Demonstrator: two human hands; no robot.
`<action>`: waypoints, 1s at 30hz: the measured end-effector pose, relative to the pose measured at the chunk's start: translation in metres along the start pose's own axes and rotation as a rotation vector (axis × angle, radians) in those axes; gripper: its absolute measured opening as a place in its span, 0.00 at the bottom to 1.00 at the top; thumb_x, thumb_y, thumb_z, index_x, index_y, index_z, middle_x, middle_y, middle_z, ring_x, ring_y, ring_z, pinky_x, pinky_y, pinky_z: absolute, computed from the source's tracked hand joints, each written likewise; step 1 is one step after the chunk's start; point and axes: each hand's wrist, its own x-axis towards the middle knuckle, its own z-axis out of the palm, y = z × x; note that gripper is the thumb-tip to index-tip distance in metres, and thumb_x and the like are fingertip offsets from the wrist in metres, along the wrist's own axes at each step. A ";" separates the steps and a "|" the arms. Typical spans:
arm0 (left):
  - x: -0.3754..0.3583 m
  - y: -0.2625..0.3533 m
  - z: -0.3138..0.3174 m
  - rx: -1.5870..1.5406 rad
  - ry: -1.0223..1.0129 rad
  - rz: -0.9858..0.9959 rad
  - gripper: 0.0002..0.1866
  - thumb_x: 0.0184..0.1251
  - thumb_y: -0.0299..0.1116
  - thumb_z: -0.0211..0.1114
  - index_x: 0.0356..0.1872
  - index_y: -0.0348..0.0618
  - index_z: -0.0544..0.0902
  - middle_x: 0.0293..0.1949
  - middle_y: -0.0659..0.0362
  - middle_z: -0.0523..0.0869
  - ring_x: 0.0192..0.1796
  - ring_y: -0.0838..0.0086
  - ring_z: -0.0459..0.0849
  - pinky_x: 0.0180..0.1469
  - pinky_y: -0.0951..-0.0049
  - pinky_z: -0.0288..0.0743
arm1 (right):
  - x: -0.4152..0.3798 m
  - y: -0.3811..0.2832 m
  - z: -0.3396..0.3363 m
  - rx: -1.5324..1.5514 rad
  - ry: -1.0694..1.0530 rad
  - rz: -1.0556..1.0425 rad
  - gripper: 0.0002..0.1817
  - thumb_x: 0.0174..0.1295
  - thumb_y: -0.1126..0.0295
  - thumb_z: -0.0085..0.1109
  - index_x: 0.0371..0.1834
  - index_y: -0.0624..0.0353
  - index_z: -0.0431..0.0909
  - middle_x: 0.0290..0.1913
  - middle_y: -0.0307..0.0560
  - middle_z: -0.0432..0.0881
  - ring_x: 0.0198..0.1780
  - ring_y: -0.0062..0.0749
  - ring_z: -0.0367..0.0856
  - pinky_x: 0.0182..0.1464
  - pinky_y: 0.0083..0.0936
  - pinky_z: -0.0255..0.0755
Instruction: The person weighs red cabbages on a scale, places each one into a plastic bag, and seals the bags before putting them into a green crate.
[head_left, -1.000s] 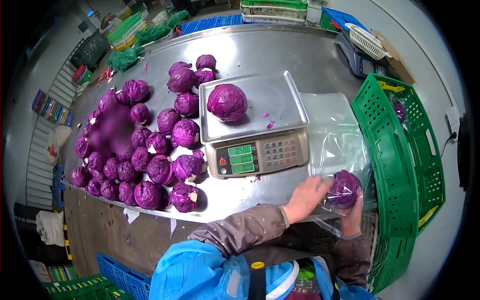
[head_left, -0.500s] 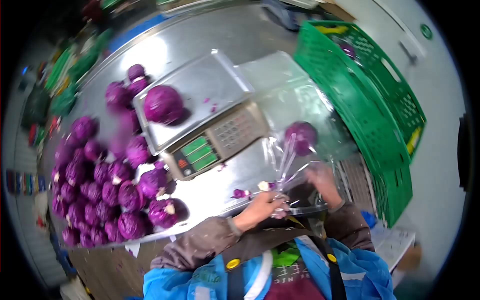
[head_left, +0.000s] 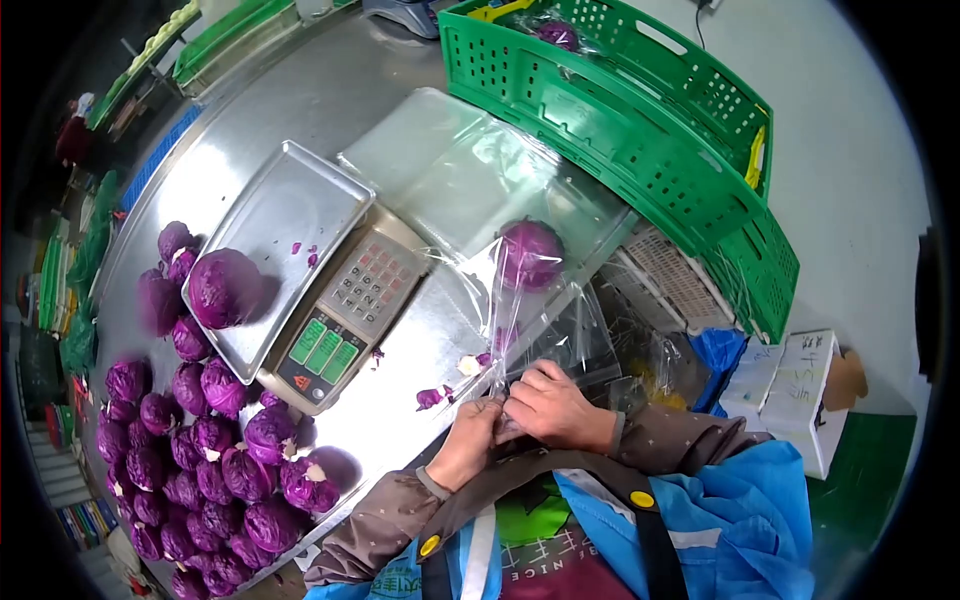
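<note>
A purple cabbage (head_left: 531,254) sits inside a clear plastic bag (head_left: 507,318) at the near edge of the metal table. The bag's twisted neck runs down toward my body. My left hand (head_left: 468,443) is closed around the gathered end of it. Pressed against the left fingers, my right hand (head_left: 556,408) is also closed on the bag, its fingers curled. Exactly where each fingertip grips is hidden. Purple leaf scraps (head_left: 433,398) and a pale stem piece (head_left: 469,365) lie just beyond my left hand.
A weighing scale (head_left: 335,330) carries a metal tray (head_left: 290,215) with one purple cabbage (head_left: 224,288) on it. Many cabbages (head_left: 213,480) are heaped at the left. Flat clear bags (head_left: 420,150) lie behind the scale. Green crates (head_left: 600,130) stand at the right, with a white box (head_left: 795,390) below.
My right hand has come in from the right to meet my left hand at the bag's neck. The view has turned, so the scale and crates appear further left.
</note>
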 end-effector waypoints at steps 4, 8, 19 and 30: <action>0.008 -0.007 -0.013 0.315 0.076 0.261 0.17 0.72 0.33 0.43 0.37 0.28 0.76 0.34 0.53 0.83 0.34 0.76 0.81 0.40 0.78 0.75 | -0.078 0.017 -0.006 -0.022 -0.195 -0.001 0.10 0.45 0.68 0.53 0.33 0.56 0.70 0.34 0.42 0.69 0.39 0.34 0.69 0.44 0.34 0.64; -0.012 0.033 -0.021 0.517 -0.254 0.098 0.17 0.70 0.30 0.45 0.56 0.31 0.68 0.51 0.52 0.77 0.49 0.73 0.77 0.52 0.75 0.70 | -0.369 0.066 0.024 -0.139 -0.945 0.830 0.20 0.48 0.72 0.54 0.47 0.53 0.73 0.40 0.50 0.78 0.35 0.44 0.80 0.30 0.43 0.72; 0.068 0.065 -0.017 1.588 0.191 1.363 0.18 0.37 0.20 0.63 0.35 0.43 0.76 0.50 0.50 0.71 0.54 0.53 0.70 0.54 0.54 0.64 | -0.071 0.125 -0.020 -0.228 0.197 0.442 0.30 0.41 0.74 0.64 0.53 0.55 0.68 0.53 0.45 0.69 0.52 0.43 0.68 0.51 0.32 0.66; 0.007 0.171 0.023 0.262 0.141 1.150 0.05 0.66 0.30 0.56 0.35 0.41 0.73 0.32 0.65 0.75 0.36 0.82 0.70 0.43 0.81 0.64 | 0.033 0.109 -0.107 0.848 0.793 0.468 0.03 0.57 0.82 0.54 0.33 0.65 0.73 0.34 0.38 0.76 0.38 0.18 0.71 0.42 0.16 0.66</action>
